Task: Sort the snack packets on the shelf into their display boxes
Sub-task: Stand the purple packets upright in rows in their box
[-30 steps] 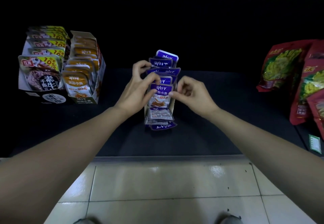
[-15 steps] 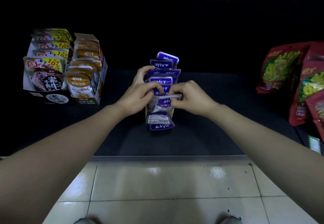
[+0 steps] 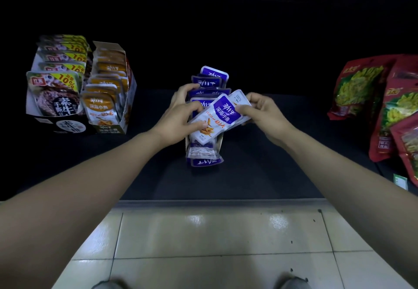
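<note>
Right hand (image 3: 262, 116) pinches a purple packet (image 3: 216, 119) by its top end. It's tilted, centre frame, just above the purple box (image 3: 219, 141) on the shelf (image 3: 260, 171). Left hand (image 3: 178, 116) has its fingers curled round the row (image 3: 209, 80) of packets standing in that box, thumb touching the lifted one. Orange box (image 3: 108, 98) sits upper left.

Dark shelf (image 3: 248, 175): display boxes (image 3: 126, 116) left, centre; red bags (image 3: 357, 89).

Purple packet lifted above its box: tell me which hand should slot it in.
Probably right. The right hand pinches the purple packet by its top and can steer it down; the left hand curls round the boxed row, steadying it.
</note>
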A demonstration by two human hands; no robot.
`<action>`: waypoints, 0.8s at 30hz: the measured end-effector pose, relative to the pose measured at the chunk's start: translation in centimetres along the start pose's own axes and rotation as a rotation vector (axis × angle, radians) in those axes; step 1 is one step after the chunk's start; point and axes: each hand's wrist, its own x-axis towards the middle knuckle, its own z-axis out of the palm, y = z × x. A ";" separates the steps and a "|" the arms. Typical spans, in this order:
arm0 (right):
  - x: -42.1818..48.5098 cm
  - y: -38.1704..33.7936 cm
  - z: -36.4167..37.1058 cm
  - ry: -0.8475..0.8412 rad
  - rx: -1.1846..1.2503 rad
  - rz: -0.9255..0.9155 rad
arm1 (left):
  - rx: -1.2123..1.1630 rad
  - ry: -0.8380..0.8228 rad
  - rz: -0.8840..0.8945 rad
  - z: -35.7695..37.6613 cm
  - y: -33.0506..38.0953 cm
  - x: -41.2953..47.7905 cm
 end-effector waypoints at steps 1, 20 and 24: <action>0.0 -0.1 -0.1 -0.043 0.010 0.015 | 0.005 0.010 0.006 0.0 0.0 0.0; 0.5 -2.0 0.2 0.114 -0.277 -0.223 | 0.021 0.144 0.014 0.6 -0.5 0.3; 0.6 -1.8 -1.8 0.104 -0.332 -0.159 | 0.045 0.172 0.019 0.7 -0.5 0.2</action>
